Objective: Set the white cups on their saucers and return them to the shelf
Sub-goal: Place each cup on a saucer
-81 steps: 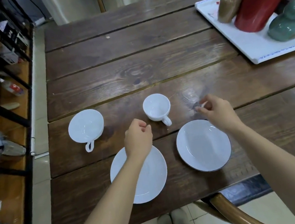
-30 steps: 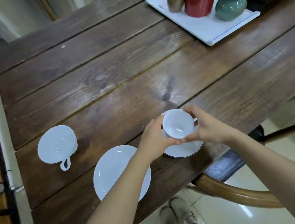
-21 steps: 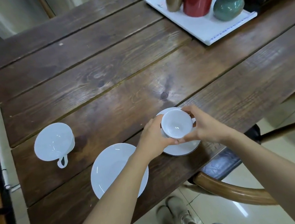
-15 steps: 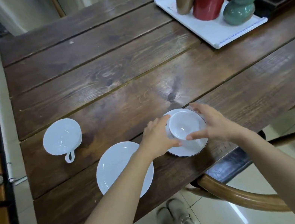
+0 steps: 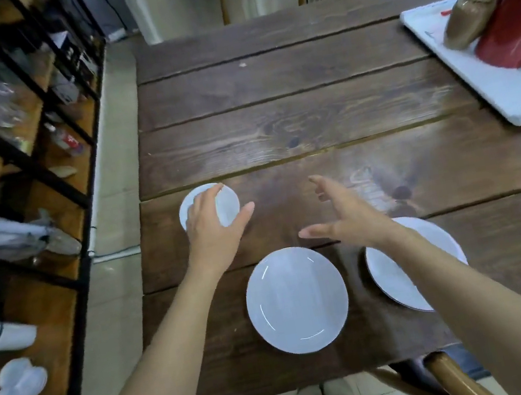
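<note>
One white cup [image 5: 227,207] sits near the left edge of the wooden table [image 5: 306,112]. My left hand [image 5: 211,230] lies over it with fingers spread across its rim and the thumb off its right side. An empty white saucer [image 5: 296,300] lies near the front edge. To its right is a second saucer [image 5: 434,236], half covered by my right forearm; I cannot make out the cup on it. My right hand [image 5: 342,214] hovers open above the table between the two saucers, holding nothing.
A black-framed wooden shelf [image 5: 51,185] with glassware and white crockery stands left of the table across a narrow strip of floor. A white tray [image 5: 495,93] with a red jug [image 5: 519,36] and jars sits at the far right. A wooden chair [image 5: 450,376] is below the front edge.
Both hands set the cup down on the right saucer and let go. My left hand moved left onto the other cup; my right hand lifted away, open. The view swung left toward the shelf.
</note>
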A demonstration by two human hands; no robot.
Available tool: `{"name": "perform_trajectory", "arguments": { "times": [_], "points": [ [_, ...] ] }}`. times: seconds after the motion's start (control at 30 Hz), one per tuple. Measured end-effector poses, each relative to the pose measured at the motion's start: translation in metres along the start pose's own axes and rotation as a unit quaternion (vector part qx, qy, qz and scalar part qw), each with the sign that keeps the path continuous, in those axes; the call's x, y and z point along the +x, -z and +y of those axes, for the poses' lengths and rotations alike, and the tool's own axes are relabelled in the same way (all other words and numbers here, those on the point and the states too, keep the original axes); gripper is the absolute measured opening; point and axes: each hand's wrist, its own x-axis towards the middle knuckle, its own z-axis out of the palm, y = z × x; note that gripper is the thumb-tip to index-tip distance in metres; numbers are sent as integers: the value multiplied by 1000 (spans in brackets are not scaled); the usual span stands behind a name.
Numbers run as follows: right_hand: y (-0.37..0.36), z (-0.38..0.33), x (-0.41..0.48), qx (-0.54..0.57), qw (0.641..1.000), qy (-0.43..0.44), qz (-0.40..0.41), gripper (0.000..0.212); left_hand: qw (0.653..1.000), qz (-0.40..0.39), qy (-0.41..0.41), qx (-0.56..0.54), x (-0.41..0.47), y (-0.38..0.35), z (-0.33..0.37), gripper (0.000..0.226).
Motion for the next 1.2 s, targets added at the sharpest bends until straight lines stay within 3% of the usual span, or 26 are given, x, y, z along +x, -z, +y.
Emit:
{"name": "perform_trajectory", "arguments": {
  "times": [0.13, 0.23, 0.33, 0.43, 0.53, 0.63, 0.77, 0.9, 1.07, 1.2],
  "points": [
    [-37, -27, 34, -54, 997, 21, -51, 105, 995, 11, 77, -56, 13, 21, -41, 58],
    [-60, -45, 55, -31, 997, 9, -64, 102, 981, 5, 152, -118, 17, 25, -61, 67],
    [-76, -56, 72, 2, 997, 21, -70, 93, 966, -11, 206, -156, 20, 23, -69, 78],
    [-85, -61, 82, 4, 994, 71, -86, 81, 948, -29, 234, -214, 23, 22, -69, 72],
    [-89, -61, 86, 2, 993, 82, -79, 79, 941, -67, 229, -241, 21, 18, -68, 54],
    [-88, -61, 85, 5, 994, 89, -56, 73, 933, -74, 225, -271, 19, 16, -69, 54],
    [-80, -67, 73, 30, 993, 104, -36, 68, 933, -40, 202, -296, 15, 16, -65, 57],
    [-63, -67, 53, 54, 992, 114, -29, 68, 944, -14, 160, -286, 6, 18, -55, 44],
    [-45, -44, 19, 92, 991, 93, -39, 72, 957, -79, 106, -258, -19, 17, -38, 29],
    [-39, -26, -13, 88, 993, 72, -39, 74, 956, -118, 92, -252, -44, 9, -32, 33]
  ]
}}
